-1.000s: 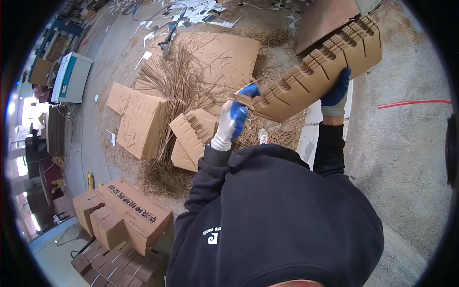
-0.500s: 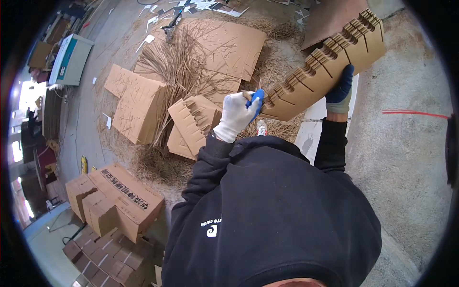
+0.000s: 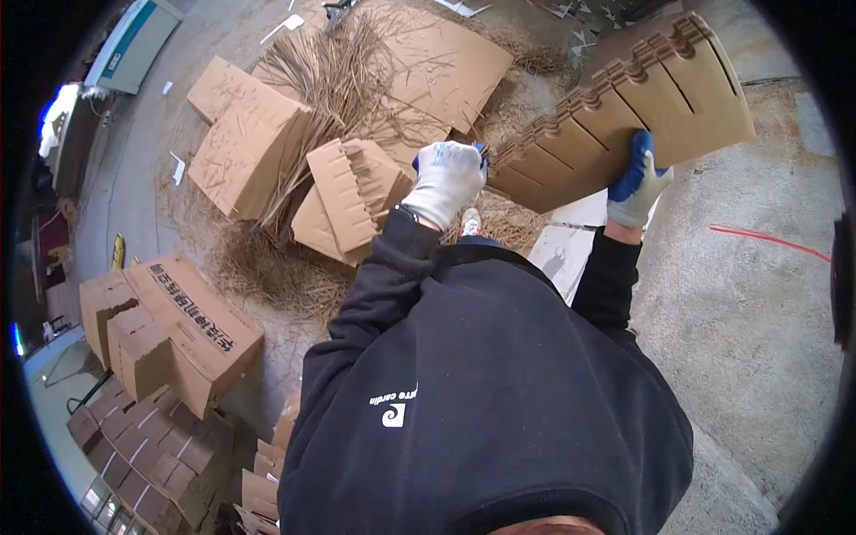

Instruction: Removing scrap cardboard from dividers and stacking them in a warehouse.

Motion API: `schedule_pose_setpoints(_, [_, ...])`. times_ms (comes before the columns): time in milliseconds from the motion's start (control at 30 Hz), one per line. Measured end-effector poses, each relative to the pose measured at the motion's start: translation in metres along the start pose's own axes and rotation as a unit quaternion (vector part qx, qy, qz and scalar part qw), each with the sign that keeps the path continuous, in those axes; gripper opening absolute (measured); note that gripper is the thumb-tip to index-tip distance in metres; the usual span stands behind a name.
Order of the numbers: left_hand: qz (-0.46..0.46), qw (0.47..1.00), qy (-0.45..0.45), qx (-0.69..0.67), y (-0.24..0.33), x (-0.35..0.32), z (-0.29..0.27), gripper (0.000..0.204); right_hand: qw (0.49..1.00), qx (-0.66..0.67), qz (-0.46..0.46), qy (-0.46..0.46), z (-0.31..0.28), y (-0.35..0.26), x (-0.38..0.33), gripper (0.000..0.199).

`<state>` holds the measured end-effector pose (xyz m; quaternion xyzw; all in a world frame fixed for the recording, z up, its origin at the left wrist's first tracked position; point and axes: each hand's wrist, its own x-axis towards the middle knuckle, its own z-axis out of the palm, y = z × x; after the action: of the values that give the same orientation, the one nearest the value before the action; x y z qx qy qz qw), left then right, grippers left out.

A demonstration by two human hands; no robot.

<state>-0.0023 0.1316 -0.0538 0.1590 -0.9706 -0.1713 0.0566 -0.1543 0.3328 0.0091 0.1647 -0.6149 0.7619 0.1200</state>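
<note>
Since the earlier frames the left hand (image 3: 443, 181) has slid along the lower left end of the cardboard stack (image 3: 624, 107), and the whole view has swung so that the stack now sits higher and further right in the frame.

At the far left edge a teal cabinet (image 3: 125, 45) stands in the upper left, and printed boxes (image 3: 178, 330) are piled in the lower left, with more flat packs below them. Right of these, in the upper middle, a folded box (image 3: 245, 147) lies on a heap of straw-like strips (image 3: 330, 80), next to a slotted cardboard piece (image 3: 352, 192) and a flat sheet (image 3: 446, 62).

The left hand, in a white glove, is at centre; its fingers are curled shut around the stack's lower left end. The stack is a bundle of notched, slotted cardboard dividers held above the floor in the upper right of the frame. Its long axis runs from lower left to upper right, with the notched edge facing up and left. The right hand (image 3: 637, 183), in a blue and white glove, supports the stack from beneath near its middle, fingers wrapped up onto its lower face.

The floor (image 3: 767, 303) is bare grey concrete, with a red line (image 3: 767, 241) at right. The place looks like a workshop or warehouse yard.
</note>
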Motion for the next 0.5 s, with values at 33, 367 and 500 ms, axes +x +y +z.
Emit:
schedule_pose_setpoints(33, [-0.013, 0.999, -0.046, 0.0, -0.002, -0.002, -0.001, 0.025, 0.999, -0.014, -0.007, -0.034, 0.001, 0.0, -0.005, 0.036])
schedule_pose_setpoints(367, [0.007, 0.993, -0.086, 0.075, -0.075, -0.05, 0.001, 0.029, 0.973, -0.116, -0.046, -0.196, 0.0, 0.02, 0.037, 0.043])
schedule_pose_setpoints(500, [-0.197, 0.976, -0.047, 0.083, -0.108, -0.121, 0.0, 0.032, 0.983, 0.073, 0.055, -0.156, 0.018, 0.056, 0.055, 0.036])
